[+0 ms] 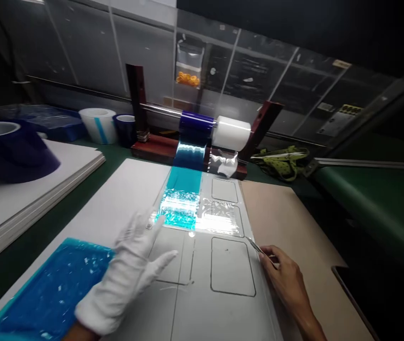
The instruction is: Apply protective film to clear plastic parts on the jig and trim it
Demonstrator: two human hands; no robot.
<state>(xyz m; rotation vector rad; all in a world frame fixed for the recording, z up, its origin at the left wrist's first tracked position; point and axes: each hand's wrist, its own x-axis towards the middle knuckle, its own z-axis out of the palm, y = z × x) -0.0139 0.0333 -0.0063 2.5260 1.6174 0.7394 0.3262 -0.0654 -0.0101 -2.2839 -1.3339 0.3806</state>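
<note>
My left hand [134, 265], in a white glove, is open with fingers spread, beside the left edge of a blue film strip [184, 180] and over the pale board. My bare right hand [285, 274] grips a slim, pointed metal tool [255, 245]; whether it is tweezers or a blade I cannot tell. Its tip points left, near the board's right edge. Clear film [221, 218] lies right of the blue strip. Dark rounded outlines are drawn on the pale board [223, 317], one of them showing through the clear film.
Behind the board, a dark red wooden stand [157, 150] carries a blue film roll [196, 123] and a white roll [233, 132]. A stack of blue film sheets [54, 284] lies left. More rolls, including a large dark blue one [13, 156], stand farther left. Brown board [276, 203] lies right.
</note>
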